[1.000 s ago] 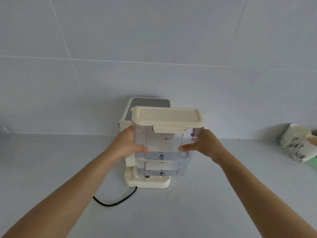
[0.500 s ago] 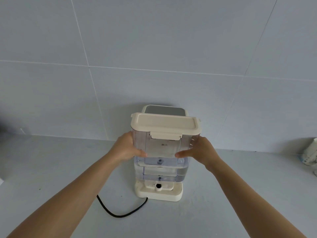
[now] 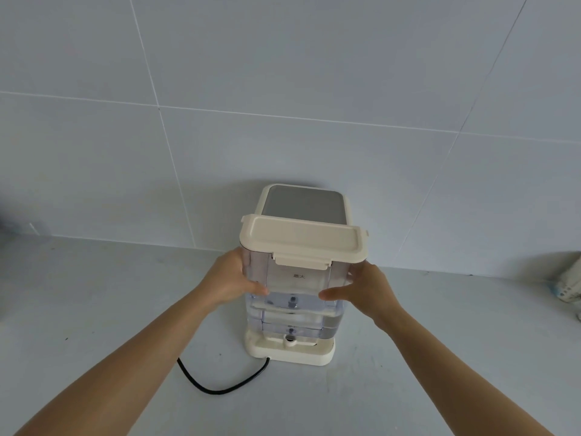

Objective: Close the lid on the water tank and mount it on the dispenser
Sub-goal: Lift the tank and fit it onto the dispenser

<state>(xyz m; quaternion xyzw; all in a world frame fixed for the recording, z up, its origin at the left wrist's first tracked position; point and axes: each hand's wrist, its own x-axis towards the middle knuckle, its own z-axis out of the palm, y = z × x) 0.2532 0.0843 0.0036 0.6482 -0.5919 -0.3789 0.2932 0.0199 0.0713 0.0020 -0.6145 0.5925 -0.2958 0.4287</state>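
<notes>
Head view.

Tank (image 3: pixel 298 291): clear plastic, upright, some water in its lower part. Held between both hands directly over the dispenser's base (image 3: pixel 292 352), in front of the dispenser's body; whether its bottom touches the base cannot be told.

Lid (image 3: pixel 301 240): cream, shut flat on the tank, front latch tab folded down.

Left hand (image 3: pixel 228 280): palm against the tank's left wall, thumb across the front face, other fingers hidden behind the wall.

Right hand (image 3: pixel 364 292): palm against the tank's right wall, thumb lying on the front face, other fingers mostly hidden behind the tank.

Dispenser (image 3: pixel 306 201): cream, grey top panel, standing at the back of the counter (image 3: pixel 94 309) against a tiled wall (image 3: pixel 283 89).

Cord (image 3: pixel 217 383): black, curving from the base's left front corner across the counter.

Cup (image 3: pixel 570 286): blurred, at the right edge.
</notes>
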